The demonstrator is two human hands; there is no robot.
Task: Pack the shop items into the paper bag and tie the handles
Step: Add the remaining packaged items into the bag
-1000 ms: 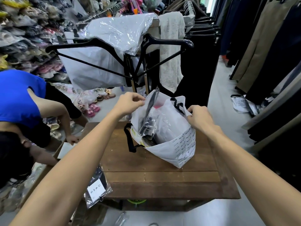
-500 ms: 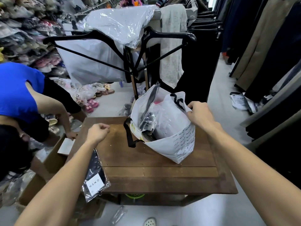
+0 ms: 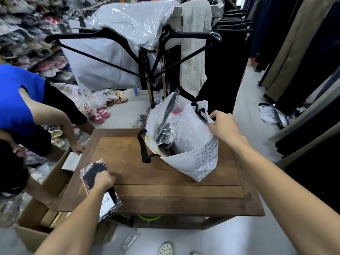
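The brown wooden table with its planked top [image 3: 165, 192] fills the middle of my view, and on its far right part stands the white paper bag printed with small black lettering [image 3: 200, 159], leaning a little and gaping toward me. Clear-wrapped goods already crowd its mouth, one long dark packet poking up past the rim. Its black fabric handle [image 3: 143, 148] on the left side droops loose over the tabletop, so nothing is tied yet.

My right hand [image 3: 222, 126] is at the bag's far right rim, fingers curled and pinching the paper edge just beside the other black handle, holding the mouth open.

The next thing to go in is the flat black garment sealed in a clear plastic sleeve with a white label [image 3: 100, 186]. It lies at the near left edge of the table, partly overhanging it, its long axis running from far-left to near-right. My left hand [image 3: 104, 181] is on top of it, fingers closed down over its middle in a grip.

From that packet the bag's opening lies up and to the right, across bare wood. My left hand is plainly the nearer one, so I judge it should carry the packet over and slip it in end first.
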